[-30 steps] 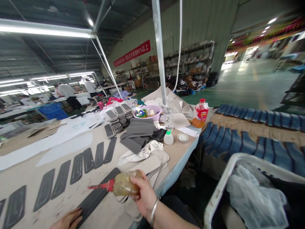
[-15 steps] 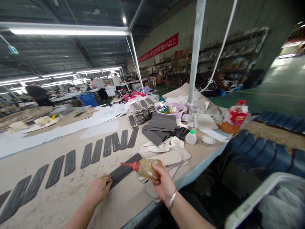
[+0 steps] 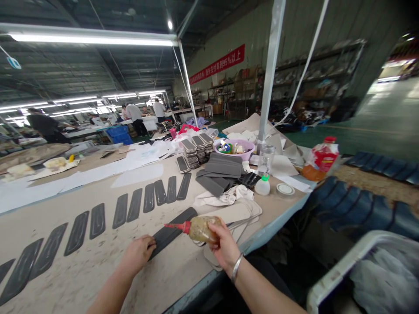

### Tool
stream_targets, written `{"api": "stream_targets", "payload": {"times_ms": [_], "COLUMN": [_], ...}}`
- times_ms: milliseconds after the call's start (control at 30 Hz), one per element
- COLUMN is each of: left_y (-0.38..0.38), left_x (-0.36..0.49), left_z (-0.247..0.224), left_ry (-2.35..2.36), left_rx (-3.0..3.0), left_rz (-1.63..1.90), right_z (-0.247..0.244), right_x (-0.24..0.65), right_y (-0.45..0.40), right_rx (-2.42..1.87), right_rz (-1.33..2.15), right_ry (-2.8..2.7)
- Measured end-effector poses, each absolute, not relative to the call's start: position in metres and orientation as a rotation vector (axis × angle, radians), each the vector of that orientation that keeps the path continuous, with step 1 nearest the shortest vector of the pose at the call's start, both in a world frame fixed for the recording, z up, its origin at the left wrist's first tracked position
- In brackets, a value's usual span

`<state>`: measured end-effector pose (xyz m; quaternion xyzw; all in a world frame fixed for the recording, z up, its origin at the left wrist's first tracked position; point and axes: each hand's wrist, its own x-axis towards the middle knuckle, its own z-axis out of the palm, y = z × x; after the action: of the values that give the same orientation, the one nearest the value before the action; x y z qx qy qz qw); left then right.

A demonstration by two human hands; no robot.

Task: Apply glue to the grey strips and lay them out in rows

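My right hand (image 3: 224,246) is wrapped round a glue bottle (image 3: 204,230) with a red nozzle that points left. The bottle is held over a dark grey strip stack (image 3: 173,231) lying on the table (image 3: 108,261). At the near left end of that stack, my left hand (image 3: 140,253) has its fingers closed on the edge of the strips. Several dark strips with a shiny coating (image 3: 77,233) lie in a slanting row to the left. Under and behind the bottle are pale rounded boards (image 3: 237,213).
A white cloth (image 3: 225,196), dark sheets (image 3: 224,168), a purple basin (image 3: 250,150) and a small green-capped bottle (image 3: 262,186) are farther back. A large red-capped jug (image 3: 322,159) stands right. A white-rimmed bin (image 3: 337,274) is at the lower right.
The view has shifted slightly. My left hand remains at the strip stack's end, and my right hand still holds the bottle in nearly the same place above it.
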<state>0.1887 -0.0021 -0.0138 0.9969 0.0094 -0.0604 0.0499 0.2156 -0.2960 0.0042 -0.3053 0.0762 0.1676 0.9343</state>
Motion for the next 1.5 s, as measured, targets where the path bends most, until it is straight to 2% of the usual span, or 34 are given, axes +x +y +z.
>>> {"api": "stream_targets", "payload": {"times_ms": [500, 1067, 1500], "left_y": [0.007, -0.007, -0.001], "left_x": [0.204, 0.21, 0.217], "left_z": [-0.012, -0.017, -0.009], "left_ry": [-0.08, -0.122, -0.047], "left_rx": [3.053, 3.265, 3.122], "left_rz": [-0.397, -0.369, -0.465], "right_z": [0.01, 0.012, 0.018], "right_x": [0.212, 0.214, 0.213], "right_y": [-0.295, -0.3, -0.305], "right_rx": [-0.634, -0.612, -0.575], "right_rz": [0.381, 0.36, 0.367], "right_ry": [0.176, 0.188, 0.197]}}
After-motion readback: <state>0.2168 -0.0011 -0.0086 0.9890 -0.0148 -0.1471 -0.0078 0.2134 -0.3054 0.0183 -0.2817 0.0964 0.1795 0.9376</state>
